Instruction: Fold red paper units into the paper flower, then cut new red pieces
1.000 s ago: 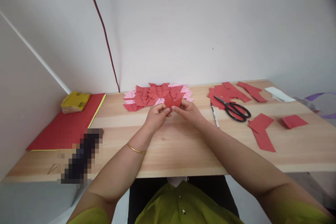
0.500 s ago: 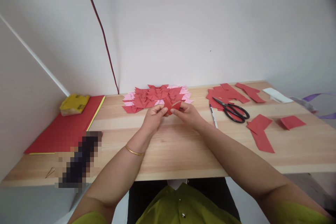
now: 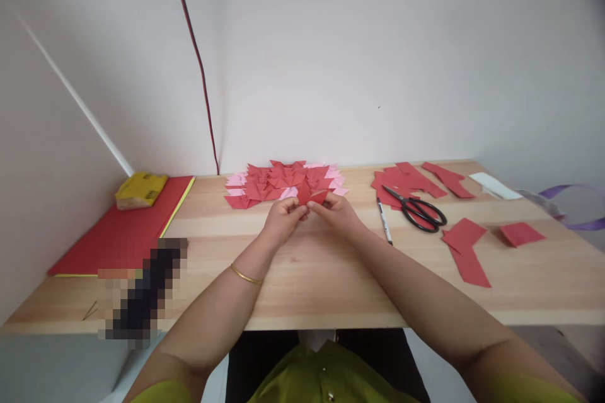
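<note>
Between my two hands, above the middle of the wooden table (image 3: 293, 277), is a small folded piece of red paper (image 3: 309, 196). My left hand (image 3: 285, 219) pinches its left side between thumb and fingers. On the other side, my right hand (image 3: 334, 214) grips it with the thumb in front, the two thumbs almost touching. Part of the paper is covered by my fingers. Just behind my hands lies a spread of folded red and pink paper pieces (image 3: 265, 182) with pointed ends, against the wall.
Right of my hands lie a marker pen (image 3: 384, 221), black-handled scissors (image 3: 418, 209), red paper offcuts (image 3: 401, 177) and a folded red piece (image 3: 522, 234). At left, a yellow packet (image 3: 142, 190) rests on large red sheets (image 3: 106, 233), near a pixelated dark object (image 3: 149, 289).
Both hands still hold the red paper, and the thumbs have come closer together at its lower edge. The whole view has shifted slightly, with the table's far side appearing lower.
</note>
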Demonstrator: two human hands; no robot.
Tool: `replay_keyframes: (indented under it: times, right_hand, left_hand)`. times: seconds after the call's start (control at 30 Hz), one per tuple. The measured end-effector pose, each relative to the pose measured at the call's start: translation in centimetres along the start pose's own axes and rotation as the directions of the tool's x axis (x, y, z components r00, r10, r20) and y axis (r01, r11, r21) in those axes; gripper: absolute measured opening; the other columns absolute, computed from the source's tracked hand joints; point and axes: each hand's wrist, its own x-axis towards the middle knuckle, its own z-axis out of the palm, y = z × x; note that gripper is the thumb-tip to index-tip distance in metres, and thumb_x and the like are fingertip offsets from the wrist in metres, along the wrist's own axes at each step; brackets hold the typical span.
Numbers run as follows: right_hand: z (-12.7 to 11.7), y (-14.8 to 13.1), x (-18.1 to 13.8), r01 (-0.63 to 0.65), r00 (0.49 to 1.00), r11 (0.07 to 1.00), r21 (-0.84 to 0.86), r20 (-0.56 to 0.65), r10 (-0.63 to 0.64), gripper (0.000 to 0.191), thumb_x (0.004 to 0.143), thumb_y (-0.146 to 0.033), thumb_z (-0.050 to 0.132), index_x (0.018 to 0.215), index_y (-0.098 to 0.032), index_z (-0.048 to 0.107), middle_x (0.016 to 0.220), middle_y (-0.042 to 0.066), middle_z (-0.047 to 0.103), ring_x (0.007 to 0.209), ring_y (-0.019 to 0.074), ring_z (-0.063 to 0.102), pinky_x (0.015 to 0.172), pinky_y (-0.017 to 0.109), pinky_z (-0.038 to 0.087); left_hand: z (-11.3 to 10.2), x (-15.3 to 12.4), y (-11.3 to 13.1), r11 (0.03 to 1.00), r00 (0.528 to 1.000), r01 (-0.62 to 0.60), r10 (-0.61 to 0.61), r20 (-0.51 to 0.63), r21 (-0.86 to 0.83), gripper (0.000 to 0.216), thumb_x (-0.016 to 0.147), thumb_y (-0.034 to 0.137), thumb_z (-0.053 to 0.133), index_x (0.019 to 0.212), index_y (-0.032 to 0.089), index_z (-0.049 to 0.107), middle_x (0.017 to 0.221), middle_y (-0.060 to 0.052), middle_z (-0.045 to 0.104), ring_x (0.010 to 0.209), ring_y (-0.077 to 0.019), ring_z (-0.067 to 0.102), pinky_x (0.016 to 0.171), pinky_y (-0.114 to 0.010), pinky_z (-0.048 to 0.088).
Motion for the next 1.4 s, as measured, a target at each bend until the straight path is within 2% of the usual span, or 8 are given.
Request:
replay_keyframes:
  times: [0.23,0.47,0.63,0.87,1.03,1.17,1.27,1.4]
  right_hand:
    - [1.0,-0.5,0.1,0.002,0.999,0.997,-0.078,-0.046,-0.006,0.028,0.078,-0.045,0.061,0.071,-0.018,0.058,0.069,0.0,0.061,0.067,0.0146,0.056,0.065,0.029,0.045]
    - [2.6,-0.8,1.3,-0.145,0.975,0.989,0.004,-0.167,0.144,0.042,0.08,-0.056,0.052,0.061,-0.019,0.047,0.057,-0.002,0.052,0.058,0.0119,0.051,0.06,0.027,0.044]
    - [2.9,-0.1,1.0,-0.027,0.999,0.989,0.142,-0.025,0.031,0.034,0.075,-0.052,0.062,0.076,-0.019,0.053,0.069,-0.001,0.06,0.068,0.0134,0.058,0.069,0.029,0.048]
    - [1.4,-0.7,0.9,-0.006,1.0,0.99,0.141,0.026,0.002,0.028,0.078,-0.047,0.061,0.077,-0.019,0.057,0.07,0.0,0.06,0.067,0.0133,0.056,0.069,0.03,0.049]
    - [0.6,-0.5,1.1,-0.076,0.994,0.974,0.211,0.097,0.057,0.026,0.076,-0.044,0.065,0.084,-0.02,0.062,0.08,0.001,0.064,0.077,0.015,0.059,0.077,0.032,0.05]
    - [0.5,-0.2,1.0,-0.103,0.986,0.965,0.239,0.149,0.068,0.024,0.077,-0.043,0.064,0.084,-0.019,0.063,0.077,0.001,0.063,0.076,0.0139,0.059,0.076,0.03,0.049]
    - [0.6,-0.1,0.9,-0.096,0.993,0.96,0.262,0.095,0.074,0.023,0.077,-0.042,0.065,0.083,-0.02,0.061,0.076,-0.001,0.062,0.073,0.0126,0.058,0.073,0.029,0.048]
    - [0.7,-0.3,1.0,-0.065,0.996,0.98,0.187,0.064,0.054,0.022,0.077,-0.04,0.065,0.079,-0.019,0.059,0.075,-0.001,0.062,0.071,0.0128,0.057,0.072,0.029,0.047]
  left_hand:
    - [-0.2,0.3,-0.6,0.995,0.994,-0.097,0.098,-0.046,0.037,0.023,0.074,0.035,0.065,0.064,0.016,0.054,0.061,0.001,0.059,0.059,-0.0101,0.053,0.062,-0.023,0.04]
    - [-0.2,0.4,-0.3,0.991,0.986,-0.116,0.107,-0.125,-0.069,0.022,0.072,0.033,0.066,0.065,0.016,0.055,0.062,0.001,0.059,0.061,-0.01,0.054,0.066,-0.024,0.043]
    - [-0.3,0.3,-0.2,0.984,0.988,-0.089,0.068,-0.138,-0.153,0.023,0.069,0.032,0.069,0.063,0.015,0.055,0.061,0.001,0.059,0.059,-0.0093,0.054,0.063,-0.023,0.044]
    - [-0.2,0.0,0.3,0.929,0.998,0.056,-0.062,-0.007,-0.366,0.024,0.063,0.029,0.077,0.071,0.013,0.061,0.069,-0.001,0.064,0.061,-0.0089,0.056,0.065,-0.024,0.047]
    - [-0.7,-0.1,0.8,0.785,0.959,0.284,-0.232,0.164,-0.551,0.024,0.068,0.03,0.074,0.081,0.013,0.065,0.077,-0.006,0.066,0.065,-0.0109,0.059,0.068,-0.028,0.051]
    - [-0.9,-0.1,0.9,0.733,0.939,0.343,-0.273,0.207,-0.588,0.019,0.068,0.023,0.073,0.081,0.012,0.065,0.071,-0.004,0.065,0.061,-0.009,0.058,0.064,-0.025,0.05]
    - [-0.7,-0.1,0.8,0.77,0.95,0.311,-0.248,0.189,-0.557,0.02,0.067,0.02,0.074,0.082,0.012,0.065,0.075,-0.004,0.065,0.063,-0.0095,0.059,0.067,-0.026,0.051]
    - [-0.4,0.0,0.3,0.868,0.987,0.16,-0.142,0.072,-0.471,0.022,0.065,0.023,0.076,0.081,0.013,0.064,0.076,-0.002,0.066,0.063,-0.0091,0.059,0.068,-0.027,0.05]
